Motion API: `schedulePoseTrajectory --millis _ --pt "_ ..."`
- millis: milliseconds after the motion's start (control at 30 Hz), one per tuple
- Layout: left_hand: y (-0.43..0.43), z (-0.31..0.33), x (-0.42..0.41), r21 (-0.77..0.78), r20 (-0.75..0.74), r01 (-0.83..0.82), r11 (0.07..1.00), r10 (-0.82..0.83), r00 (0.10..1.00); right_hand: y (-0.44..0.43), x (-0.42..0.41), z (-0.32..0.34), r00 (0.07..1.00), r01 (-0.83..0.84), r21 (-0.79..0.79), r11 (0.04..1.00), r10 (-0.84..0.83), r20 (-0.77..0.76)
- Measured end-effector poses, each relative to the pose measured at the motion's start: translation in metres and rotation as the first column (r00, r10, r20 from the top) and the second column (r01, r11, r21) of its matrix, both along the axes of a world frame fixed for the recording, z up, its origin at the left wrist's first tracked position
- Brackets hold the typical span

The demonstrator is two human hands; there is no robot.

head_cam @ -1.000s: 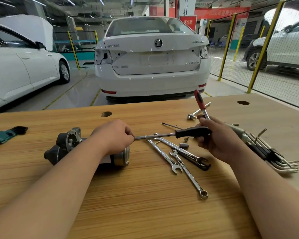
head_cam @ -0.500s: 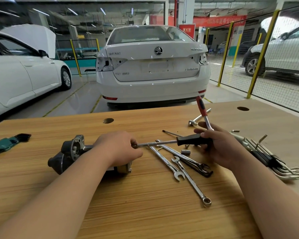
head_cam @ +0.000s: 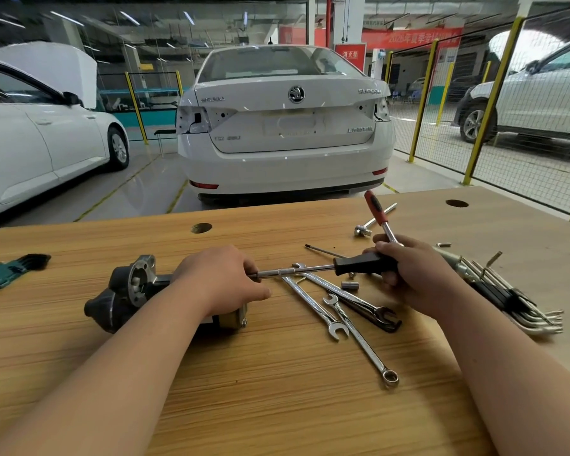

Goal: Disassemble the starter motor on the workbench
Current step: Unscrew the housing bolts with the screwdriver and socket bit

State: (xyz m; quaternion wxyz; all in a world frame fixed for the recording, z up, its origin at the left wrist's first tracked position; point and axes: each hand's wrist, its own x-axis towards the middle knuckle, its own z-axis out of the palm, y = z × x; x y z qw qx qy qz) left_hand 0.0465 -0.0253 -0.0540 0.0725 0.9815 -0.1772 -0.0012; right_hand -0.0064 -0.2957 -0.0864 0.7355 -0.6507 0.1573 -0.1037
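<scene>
1. The motor (head_cam: 125,291) is laid on the tabletop (head_cam: 277,406), covered by the left hand (head_cam: 221,278), which is closed on the shaft of a driver (head_cam: 352,265).
2. The driver's handle is gripped by the right hand (head_cam: 412,271).

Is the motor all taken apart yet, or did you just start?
Only just started, it seems. Done: the wrenches are laid out on the workbench. In hand: the left hand rests on the motor and pinches the driver shaft, while the right hand grips its black handle. Left: the motor looks whole, so every part has yet to come off.
</scene>
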Motion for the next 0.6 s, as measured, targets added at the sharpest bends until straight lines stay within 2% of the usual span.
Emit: schedulePoseTrajectory --millis 167,400,600 --pt "0.0006 0.0001 -0.0006 -0.062 0.003 -0.008 0.998 0.008 1.000 -0.0004 -0.0035 0.0048 0.999 -0.042 0.082 0.996 0.041 0.008" --pt "0.0006 -0.0010 -0.0034 -0.004 0.031 0.022 1.000 -0.022 0.999 0.0018 -0.0046 0.0025 1.000 0.010 -0.108 0.994 -0.012 -0.012" --pt "0.0006 -0.0024 -0.0050 0.059 0.086 0.077 0.995 -0.082 0.993 0.0016 0.0002 -0.0010 0.998 0.049 -0.133 0.990 -0.052 -0.020"
